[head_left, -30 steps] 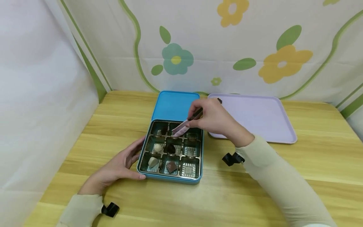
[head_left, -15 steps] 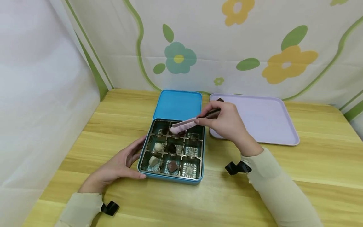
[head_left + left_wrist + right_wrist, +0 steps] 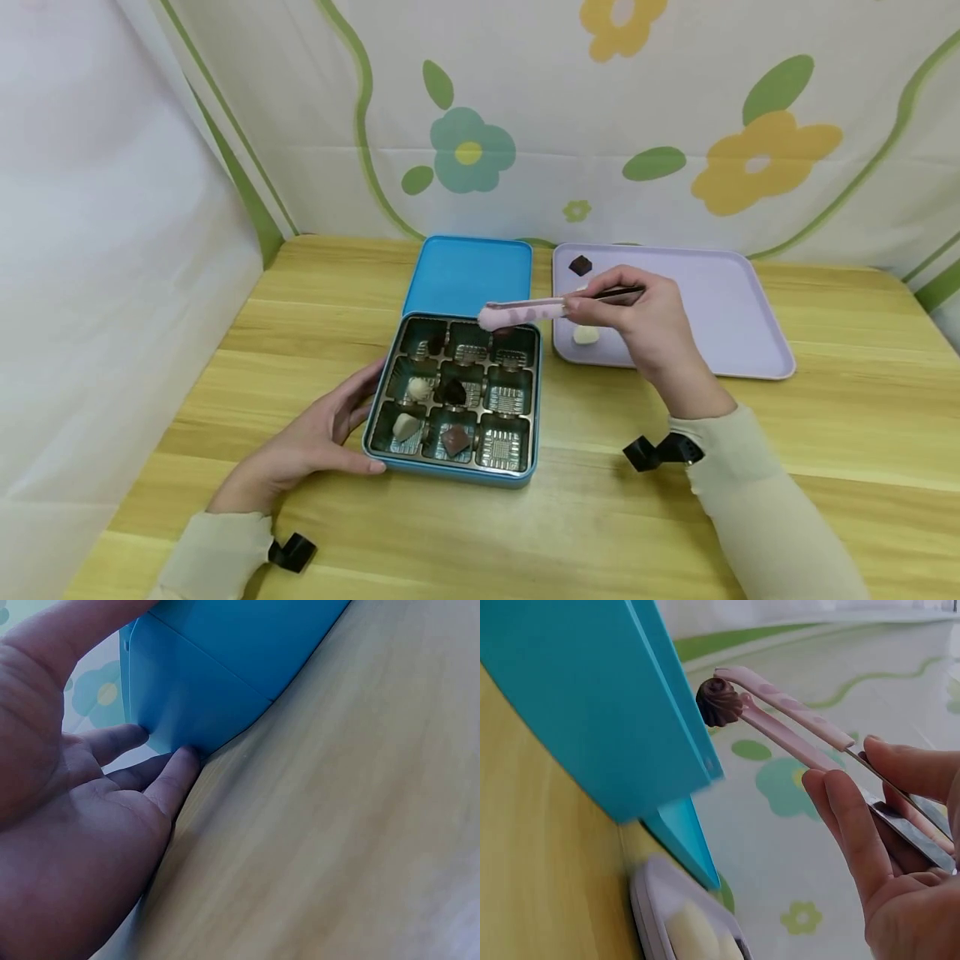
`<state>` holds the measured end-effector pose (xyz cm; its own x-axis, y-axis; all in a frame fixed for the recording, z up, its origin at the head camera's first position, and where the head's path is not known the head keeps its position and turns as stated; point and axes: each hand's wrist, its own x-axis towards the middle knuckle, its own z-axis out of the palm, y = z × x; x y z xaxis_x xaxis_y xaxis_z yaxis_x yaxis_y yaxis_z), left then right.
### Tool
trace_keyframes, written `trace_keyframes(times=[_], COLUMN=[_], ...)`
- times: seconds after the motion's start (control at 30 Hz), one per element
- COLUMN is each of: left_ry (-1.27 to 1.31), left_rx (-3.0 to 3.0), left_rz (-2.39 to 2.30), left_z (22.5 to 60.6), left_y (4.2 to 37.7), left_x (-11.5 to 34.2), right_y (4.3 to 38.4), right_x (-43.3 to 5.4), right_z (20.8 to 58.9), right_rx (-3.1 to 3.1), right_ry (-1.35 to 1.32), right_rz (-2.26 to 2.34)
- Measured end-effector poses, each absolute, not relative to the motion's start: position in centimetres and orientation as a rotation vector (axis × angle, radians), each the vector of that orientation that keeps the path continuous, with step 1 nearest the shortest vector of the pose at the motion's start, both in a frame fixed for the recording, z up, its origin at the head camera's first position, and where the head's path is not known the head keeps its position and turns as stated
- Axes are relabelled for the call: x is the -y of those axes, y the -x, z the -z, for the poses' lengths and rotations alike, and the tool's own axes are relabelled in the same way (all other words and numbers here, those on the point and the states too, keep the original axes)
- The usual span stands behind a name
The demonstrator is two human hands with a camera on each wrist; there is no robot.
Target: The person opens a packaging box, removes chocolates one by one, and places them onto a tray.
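My right hand [image 3: 660, 333] holds tongs [image 3: 525, 314] with pink tips and metal handles. In the right wrist view the tips pinch a swirled dark chocolate [image 3: 718, 703], level with the edge of the blue tin [image 3: 607, 712]. From the head they pass over the back right of the tin, partly hiding that piece. My left hand [image 3: 315, 450] holds the tin's near left corner, thumb at the front and fingertips along the side [image 3: 180, 682]. Inside, a clear divider holds a white swirl [image 3: 419, 389], a pale chocolate [image 3: 406, 427], a brown square [image 3: 455, 440] and dark pieces.
The blue lid [image 3: 472, 271] lies open behind the tin. At the right stands a lilac tray [image 3: 727, 317], bearing a dark square chocolate [image 3: 581, 265] and a white piece [image 3: 586, 335]. A flowered curtain [image 3: 555, 108] closes off the table's back.
My right hand has drawn the tongs up out of the back middle compartment and to the right, the dark swirled chocolate in their tips. My left hand stays at the tin.
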<state>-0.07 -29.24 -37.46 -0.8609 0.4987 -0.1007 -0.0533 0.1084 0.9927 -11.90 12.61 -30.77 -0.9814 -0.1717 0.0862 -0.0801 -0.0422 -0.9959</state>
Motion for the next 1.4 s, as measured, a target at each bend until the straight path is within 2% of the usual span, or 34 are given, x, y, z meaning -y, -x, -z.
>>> trace_keyframes(times=[0.2,0.37,0.53,0.73,1.17,1.4], left_ry=[-0.45,-0.443,-0.473,-0.493,-0.484,-0.475], left_rx=[-2.006,-2.004,-2.016,-2.016,-1.97,-1.96], left_rz=[-1.806,-1.812,-1.819,-1.818,-1.837,-1.836], left_z=[37.4,37.2,37.2,37.1,37.1,37.1], left_y=[-0.9,-1.5,-2.1,-2.2,-1.9,-1.7], left_x=[30.3,31.0,31.3,31.2,30.9,30.9], right_y=[13.4,15.0,15.9,16.8,17.3,16.6], right_x=[-15.0,-18.3,-21.0,-21.9,-22.3,-22.7], right_z=[31.1,31.9,33.0,34.4,34.9,34.3], right_rx=[-1.856,-1.748,-1.702,-1.71,-1.671,-1.891], right_ry=[0.158,-0.114,-0.416,-0.695,-0.852,-0.774], right_rz=[2.549,2.745,2.797,2.745,2.808,2.778])
